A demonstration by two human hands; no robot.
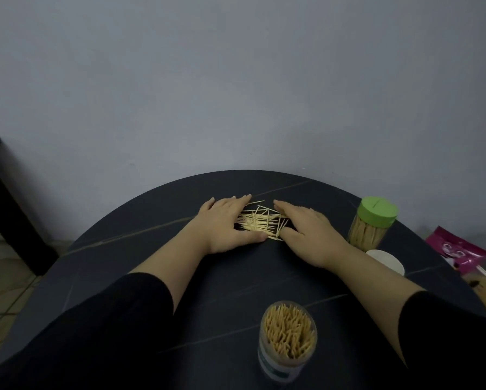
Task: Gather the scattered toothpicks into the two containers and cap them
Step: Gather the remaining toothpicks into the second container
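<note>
Nearest: open container (288, 337), uncapped, packed with upright sticks, at the near edge of the table (151, 249). White cap (385, 260) lies to the right. Farther out: left grip (225, 220) and right grip (306, 229) are laid flat, fingers straight, nothing held, flanking the loose toothpicks (260, 220). The pile is touched on both sides, equally near each. Long axes are crossed, not aligned; squaring up is judged necessary before lifting. Green-lidded container (372, 223) stands right, closed.

Head-worn wide view, forward and down over table (236, 280)
</note>
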